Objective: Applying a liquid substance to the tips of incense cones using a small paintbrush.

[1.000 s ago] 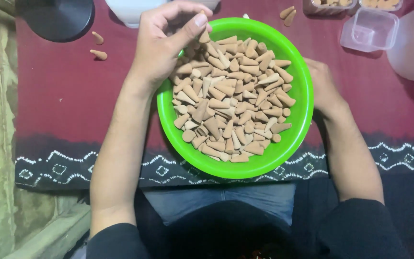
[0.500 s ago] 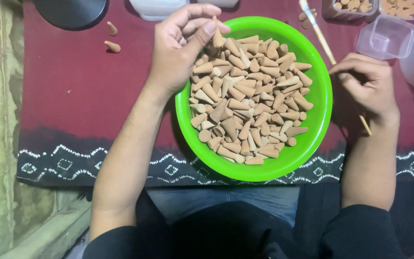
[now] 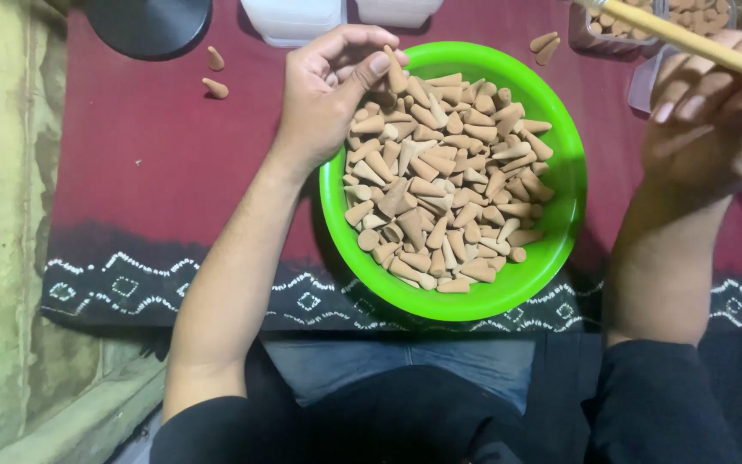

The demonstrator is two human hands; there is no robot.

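the left hand [image 3: 324, 94] rests over the far-left rim of the green bowl [image 3: 560, 223], fingers curled and pinching one cone [image 3: 394, 70] between thumb and fingertips, just above the heap. the right hand [image 3: 714, 120] is raised off to the right of the bowl, closed around a thin wooden stick [image 3: 676, 36] that slants up to the left across the top of the view.

the bowl sits on a dark red cloth [image 3: 148, 172] with a white-patterned black border, right in front of the person, and is filled with small tan cones [image 3: 448, 180] lying every way on top of each other. they look light, dry and stiff, probably a bit crumbly at the tips, so a gentle pinch at the thick base or mid-body seems the safest hold. loose as they lie, lifting one is likely to shift its neighbours.

around it: two stray cones [image 3: 213, 73] on the cloth to the left, near a dark round object [image 3: 152, 26] at the top edge; two more [image 3: 545, 47] beyond the bowl on the right. white containers [image 3: 294, 19] stand just behind the bowl, and a clear tub [image 3: 611, 30] holding more cones sits at the top right, partly hidden by the stick and right hand. nothing blocks the heap itself; the bowl's rim is the only edge the left hand must clear.
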